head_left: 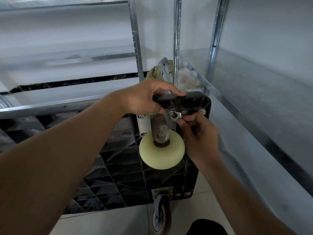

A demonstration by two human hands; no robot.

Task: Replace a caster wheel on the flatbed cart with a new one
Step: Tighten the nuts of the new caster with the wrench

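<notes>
Flatbed cart stands tipped on edge, underside facing the camera: black moulded plastic, ribbed in a grid of triangular and square cells, rounded corners, glossy where the light hits. Near its upper corner sits a caster wheel, cream-white, smooth, translucent-looking plastic, disc-shaped with a rounded rim, seen side-on. Its hub carries a dull hex nut on the axle; the fork above is brownish, worn metal, joined to a bright mounting plate with bolt heads at its corners. Left hand grips the top edge of the cart deck, fingers curled over the rim, thumb down toward the plate. Right hand pinches a small silver wrench between thumb and fingers; the wrench head lies at a nut and washer on the plate's upper right corner, just above the cream wheel. A second caster at the cart's lower edge: grey tyre, reddish-brown hub, grey metal fork, touching the pale tiled floor. Galvanised steel shelving with perforated uprights surrounds the cart, its surfaces matte and streaked. Behind the cart's top corner, a crumpled greenish bag, partly hidden.
</notes>
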